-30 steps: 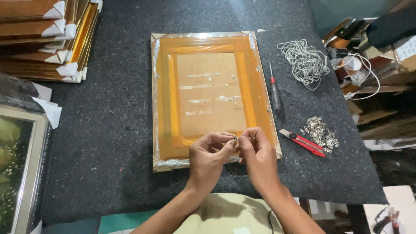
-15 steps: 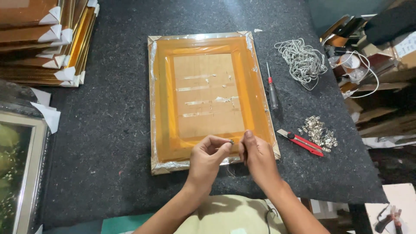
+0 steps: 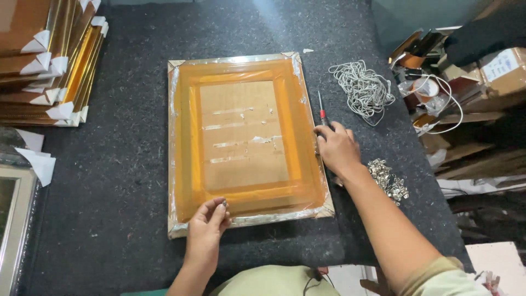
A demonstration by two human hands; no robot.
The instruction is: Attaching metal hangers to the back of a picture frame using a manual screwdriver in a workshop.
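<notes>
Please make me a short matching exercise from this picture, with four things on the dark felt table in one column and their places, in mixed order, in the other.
Things:
1. Picture frame wrapped in orange film
2. Tangled coil of white cord
3. Pile of small silver metal hangers
4. Stack of gold frames with white corner guards

Places:
A. Far left of the table
B. Beside the right hand's wrist
C. Middle of the table, back side up
D. Far right, beyond the red-handled screwdriver

Pairs: 1-C, 2-D, 3-B, 4-A
</notes>
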